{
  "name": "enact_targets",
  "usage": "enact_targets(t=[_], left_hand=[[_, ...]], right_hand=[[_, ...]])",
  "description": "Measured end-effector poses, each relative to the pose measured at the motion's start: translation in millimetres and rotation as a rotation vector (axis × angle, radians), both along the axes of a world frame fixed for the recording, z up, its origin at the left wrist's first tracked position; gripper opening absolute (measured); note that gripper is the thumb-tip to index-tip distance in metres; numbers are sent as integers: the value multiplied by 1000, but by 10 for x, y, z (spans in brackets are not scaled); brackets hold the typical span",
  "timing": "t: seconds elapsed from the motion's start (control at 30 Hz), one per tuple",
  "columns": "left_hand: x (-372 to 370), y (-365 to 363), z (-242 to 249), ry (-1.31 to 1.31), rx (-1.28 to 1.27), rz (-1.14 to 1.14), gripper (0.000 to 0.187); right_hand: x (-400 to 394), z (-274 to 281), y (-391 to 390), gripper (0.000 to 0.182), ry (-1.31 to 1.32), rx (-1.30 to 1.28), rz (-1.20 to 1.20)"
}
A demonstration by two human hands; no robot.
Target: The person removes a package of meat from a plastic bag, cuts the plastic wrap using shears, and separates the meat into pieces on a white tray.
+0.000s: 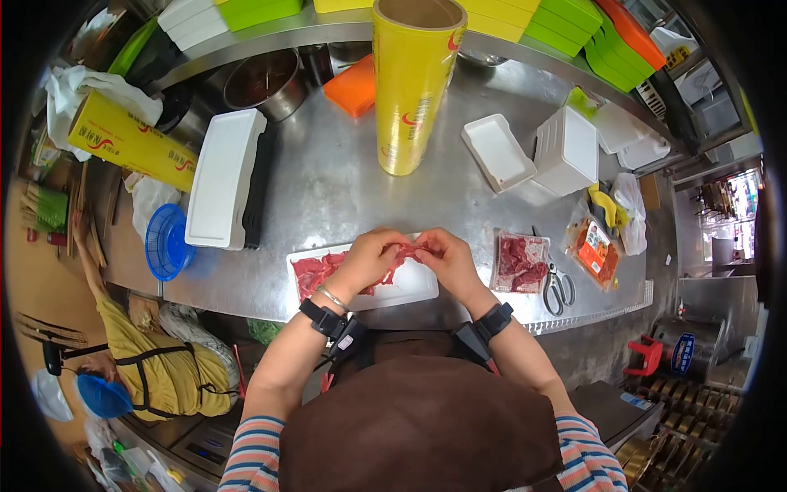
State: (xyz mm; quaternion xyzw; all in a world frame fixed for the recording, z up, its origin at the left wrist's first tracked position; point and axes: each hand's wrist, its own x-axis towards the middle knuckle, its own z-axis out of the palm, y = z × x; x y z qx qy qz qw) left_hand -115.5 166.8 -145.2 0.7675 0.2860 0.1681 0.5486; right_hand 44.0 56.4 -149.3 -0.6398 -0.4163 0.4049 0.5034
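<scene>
The white tray [418, 289] sits close to the near edge of the metal table [328, 180], and both hands are over it. The left hand [377, 256] and the right hand [447, 256] are close together, each with its fingers pinched narrow on one strip of red meat [407, 251] above the middle of the tray. More red meat [311, 272] lies in the left part of the tray, and white tray bottom shows on the right. Shiny metal shows between the hands and the big yellow roll [408, 107] on the far side (it stands up straight). To the right, the space is tighter: a pack of meat [520, 261] lies near the tray, with scissors [557, 279] just beside it, then an orange packet [597, 250]. On the left, a white box [220, 176] and a blue basket [168, 242] stand near each other. A small white tray [497, 152] and a white stack [567, 152] are on the far right. A shelf [328, 26] runs along the far side, with a pot [266, 88] under its left part. In the room on the left is a person in a yellow top [164, 365], and a red stool [645, 357] is on the right.
</scene>
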Motion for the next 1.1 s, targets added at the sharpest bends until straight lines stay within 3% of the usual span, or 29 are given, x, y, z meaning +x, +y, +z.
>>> enact_targets(t=[0.17, 0.33, 0.43, 0.63, 0.73, 0.8, 1.0, 1.1], left_hand=[[-38, -29, -102, 97, 89, 118, 14], [7, -66, -72, 208, 289, 153, 11], [20, -83, -75, 235, 402, 165, 9], [-44, -91, 60, 325, 394, 212, 10], [-51, -107, 148, 194, 431, 186, 11], [-60, -102, 54, 148, 606, 84, 12], [-162, -107, 63, 186, 424, 174, 13], [-211, -77, 151, 179, 476, 188, 13]], right_hand=[[11, -68, 13, 17, -36, -21, -28], [-49, -17, 134, 18, -640, -22, 9], [-93, 67, 163, 17, -726, -11, -16], [-39, 30, 158, 12, -670, -55, 3], [-46, 37, 158, 10, -695, -45, 10], [-44, 21, 151, 10, -705, -47, 13], [-45, 75, 132, 9, -706, -34, -2], [-121, 128, 143, 9, -629, 5, 21]])
